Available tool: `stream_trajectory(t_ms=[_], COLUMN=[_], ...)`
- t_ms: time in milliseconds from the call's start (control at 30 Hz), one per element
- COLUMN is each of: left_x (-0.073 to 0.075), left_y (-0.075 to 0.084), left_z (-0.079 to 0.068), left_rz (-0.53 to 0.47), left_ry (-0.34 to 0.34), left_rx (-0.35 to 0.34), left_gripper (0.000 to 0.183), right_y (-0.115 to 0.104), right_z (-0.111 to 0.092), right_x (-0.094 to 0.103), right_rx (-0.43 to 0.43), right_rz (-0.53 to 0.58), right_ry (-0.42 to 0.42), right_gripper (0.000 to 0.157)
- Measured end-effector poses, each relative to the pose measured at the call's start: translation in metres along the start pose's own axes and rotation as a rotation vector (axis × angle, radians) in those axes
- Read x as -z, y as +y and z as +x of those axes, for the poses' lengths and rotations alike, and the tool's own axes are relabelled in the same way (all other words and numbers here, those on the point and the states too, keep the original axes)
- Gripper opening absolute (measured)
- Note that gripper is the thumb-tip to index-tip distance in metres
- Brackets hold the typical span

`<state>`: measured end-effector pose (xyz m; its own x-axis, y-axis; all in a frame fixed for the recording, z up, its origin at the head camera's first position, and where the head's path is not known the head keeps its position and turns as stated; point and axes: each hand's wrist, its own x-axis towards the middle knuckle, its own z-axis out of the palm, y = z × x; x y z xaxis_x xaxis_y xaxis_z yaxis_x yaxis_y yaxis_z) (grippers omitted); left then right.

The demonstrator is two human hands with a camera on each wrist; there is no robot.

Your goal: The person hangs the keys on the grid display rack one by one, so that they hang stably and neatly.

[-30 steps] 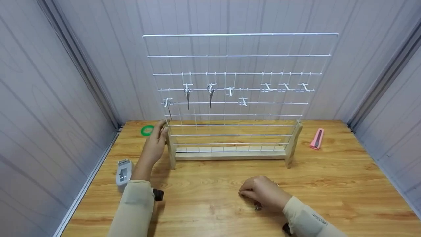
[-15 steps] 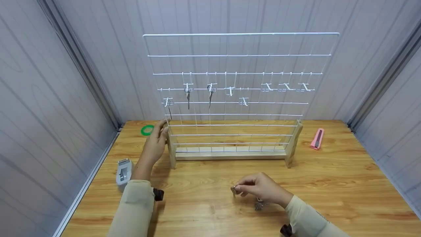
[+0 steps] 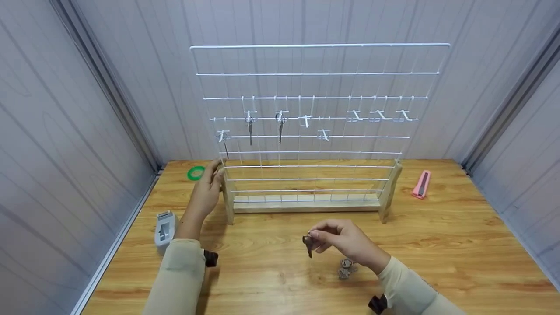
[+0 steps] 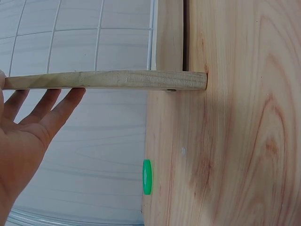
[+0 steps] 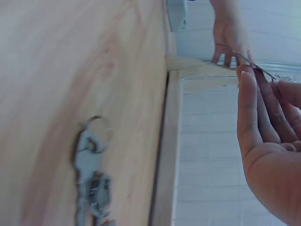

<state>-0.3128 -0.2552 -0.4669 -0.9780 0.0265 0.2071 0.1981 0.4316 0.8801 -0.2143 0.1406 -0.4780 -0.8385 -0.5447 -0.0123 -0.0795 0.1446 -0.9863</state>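
A key (image 3: 309,246) hangs from my right hand (image 3: 348,243), whose thumb and forefinger pinch its upper end above the table. In the right wrist view the key (image 5: 256,65) shows as a thin edge. Several keys (image 3: 344,273) lie on the wood below that hand; one has a ring (image 5: 98,123). My left hand (image 3: 205,194) grips the left wooden leg (image 4: 117,80) of a white wire grid rack (image 3: 319,73), fingers against one side and only a bit of thumb showing. Keys (image 3: 250,131) hang on some hooks at the left of the grid; hooks (image 3: 380,114) to the right are bare.
A green tape ring (image 3: 195,173) and a grey-white tape dispenser (image 3: 165,229) lie left of the rack. To the right is a pink box cutter (image 3: 421,184). Panelled walls (image 3: 516,109) enclose the wooden table (image 3: 262,280) at back and sides.
My right hand has lifted a key off the table, raising it slightly towards the rack. The keys beneath have come more into view. My left hand has stayed on the leg.
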Motion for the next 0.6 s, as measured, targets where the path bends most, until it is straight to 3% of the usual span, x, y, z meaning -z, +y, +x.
stream_trajectory(t_ms=[367, 600], left_x=[0.000, 0.000], left_y=[-0.001, -0.002], left_z=[0.001, 0.000], left_rz=[-0.006, 0.000], left_ry=[0.008, -0.012], left_rx=[-0.009, -0.005], left_gripper=[0.047, 0.052], right_y=[-0.028, -0.048], right_z=[0.001, 0.006], right_x=[-0.002, -0.008], right_rx=[0.066, 0.091], right_rz=[0.093, 0.109], right_ry=[0.016, 0.067], right_gripper=[0.036, 0.038])
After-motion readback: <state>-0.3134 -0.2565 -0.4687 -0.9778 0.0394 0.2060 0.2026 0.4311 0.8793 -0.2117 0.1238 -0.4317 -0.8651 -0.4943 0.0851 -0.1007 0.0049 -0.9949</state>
